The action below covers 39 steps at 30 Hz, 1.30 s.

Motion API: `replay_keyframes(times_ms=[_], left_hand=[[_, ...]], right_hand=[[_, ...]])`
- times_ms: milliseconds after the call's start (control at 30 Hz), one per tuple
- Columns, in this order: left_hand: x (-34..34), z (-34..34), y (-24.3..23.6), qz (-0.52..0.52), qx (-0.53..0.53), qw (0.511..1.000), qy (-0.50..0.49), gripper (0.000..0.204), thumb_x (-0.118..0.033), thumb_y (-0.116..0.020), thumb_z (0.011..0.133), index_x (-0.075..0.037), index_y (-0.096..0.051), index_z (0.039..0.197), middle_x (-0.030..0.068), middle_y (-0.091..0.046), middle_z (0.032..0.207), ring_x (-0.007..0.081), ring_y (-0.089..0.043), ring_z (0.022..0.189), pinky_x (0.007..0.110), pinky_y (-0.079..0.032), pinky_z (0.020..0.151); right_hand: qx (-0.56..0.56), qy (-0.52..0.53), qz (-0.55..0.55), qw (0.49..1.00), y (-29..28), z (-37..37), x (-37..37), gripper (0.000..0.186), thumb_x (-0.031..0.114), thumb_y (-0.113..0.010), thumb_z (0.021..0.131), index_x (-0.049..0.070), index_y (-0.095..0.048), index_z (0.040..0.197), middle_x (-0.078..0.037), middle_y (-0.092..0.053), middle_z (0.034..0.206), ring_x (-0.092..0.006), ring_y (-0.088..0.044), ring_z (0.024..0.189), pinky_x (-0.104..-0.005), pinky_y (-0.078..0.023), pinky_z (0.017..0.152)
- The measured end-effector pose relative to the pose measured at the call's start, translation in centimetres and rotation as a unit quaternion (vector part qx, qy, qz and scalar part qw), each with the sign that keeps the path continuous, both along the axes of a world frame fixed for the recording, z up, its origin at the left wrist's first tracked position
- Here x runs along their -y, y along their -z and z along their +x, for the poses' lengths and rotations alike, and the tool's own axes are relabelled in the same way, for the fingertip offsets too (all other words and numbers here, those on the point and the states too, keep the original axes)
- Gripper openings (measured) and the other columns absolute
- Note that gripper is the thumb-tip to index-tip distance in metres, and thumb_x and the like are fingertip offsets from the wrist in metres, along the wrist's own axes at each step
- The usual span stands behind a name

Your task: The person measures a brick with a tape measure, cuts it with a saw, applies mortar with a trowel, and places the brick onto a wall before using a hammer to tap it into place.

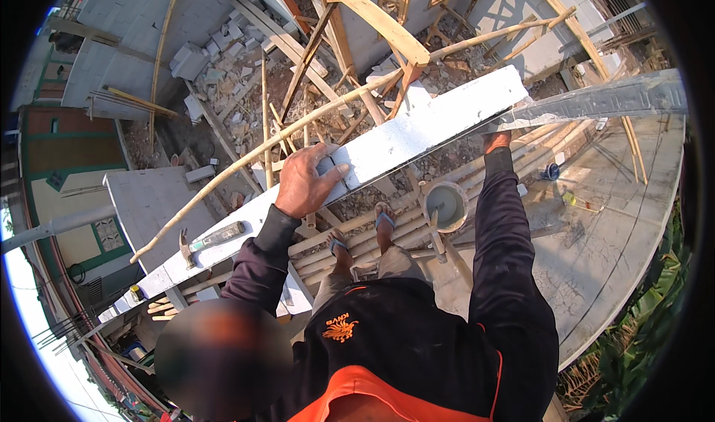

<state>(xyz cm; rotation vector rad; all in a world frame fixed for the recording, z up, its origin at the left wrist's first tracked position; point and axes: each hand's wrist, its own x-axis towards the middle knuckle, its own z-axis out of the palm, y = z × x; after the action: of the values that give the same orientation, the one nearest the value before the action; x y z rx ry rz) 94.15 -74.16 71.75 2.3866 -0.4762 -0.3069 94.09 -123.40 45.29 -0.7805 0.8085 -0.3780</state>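
My left hand [305, 180] grips a long white lightweight block [424, 131] near its left end, fingers over the edge and thumb on the near side. My right hand [497, 140] holds the block from below near its right end, partly hidden under it, beside a grey mortar-streaked beam [596, 94] that runs off to the right. The block lies along a row of white blocks [167, 273] extending down to the left. A hammer [186, 247] and a grey tool [220, 235] lie on that row, left of my left hand.
Wooden poles [201, 195] and a timber frame [372, 20] cross ahead over a floor of rubble [223, 42]. A bucket of grey mix [445, 204] stands below on bamboo poles beside my sandalled feet. A concrete slab [603, 258] is to the right, grey block walls [119, 8] beyond.
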Motion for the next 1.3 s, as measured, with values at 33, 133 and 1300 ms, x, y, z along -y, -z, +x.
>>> replay_keyframes(times_ms=[33,133,1300], left_hand=[[0.0,0.0,0.0,-0.003,-0.008,1.0,-0.002,0.047,-0.037,-0.077,0.085,-0.001,-0.071,0.113,0.021,-0.072,0.096,0.0375,-0.069,0.091,0.046,-0.052,0.085],[0.1,-0.1,-0.1,0.02,0.004,1.0,0.011,0.054,-0.045,-0.077,0.084,-0.001,-0.071,0.114,0.0207,-0.072,0.096,0.0369,-0.069,0.091,0.046,-0.053,0.084],[1.0,13.3,15.0,-0.101,-0.631,0.762,0.106,0.064,-0.054,-0.05,0.101,-0.002,-0.06,0.137,0.016,-0.066,0.129,0.026,-0.061,0.119,0.038,-0.047,0.103]], right_hand=[[0.003,-0.006,0.0,1.0,0.0,0.0,-0.1,0.047,0.047,-0.06,0.094,0.017,-0.061,0.13,-0.003,-0.068,0.121,-0.0215,-0.067,0.103,-0.0401,-0.058,0.077],[0.009,0.0,0.018,1.0,-0.6,0.3,-0.5,0.048,0.048,-0.059,0.095,0.017,-0.06,0.132,-0.003,-0.067,0.124,-0.0223,-0.066,0.105,-0.0387,-0.057,0.079],[-0.029,-0.026,0.11,0.993,0.0,-8.2,-44.7,0.079,0.054,-0.035,0.108,0.009,-0.001,0.163,-0.014,-0.005,0.17,-0.0284,-0.008,0.157,-0.0406,-0.014,0.127]])
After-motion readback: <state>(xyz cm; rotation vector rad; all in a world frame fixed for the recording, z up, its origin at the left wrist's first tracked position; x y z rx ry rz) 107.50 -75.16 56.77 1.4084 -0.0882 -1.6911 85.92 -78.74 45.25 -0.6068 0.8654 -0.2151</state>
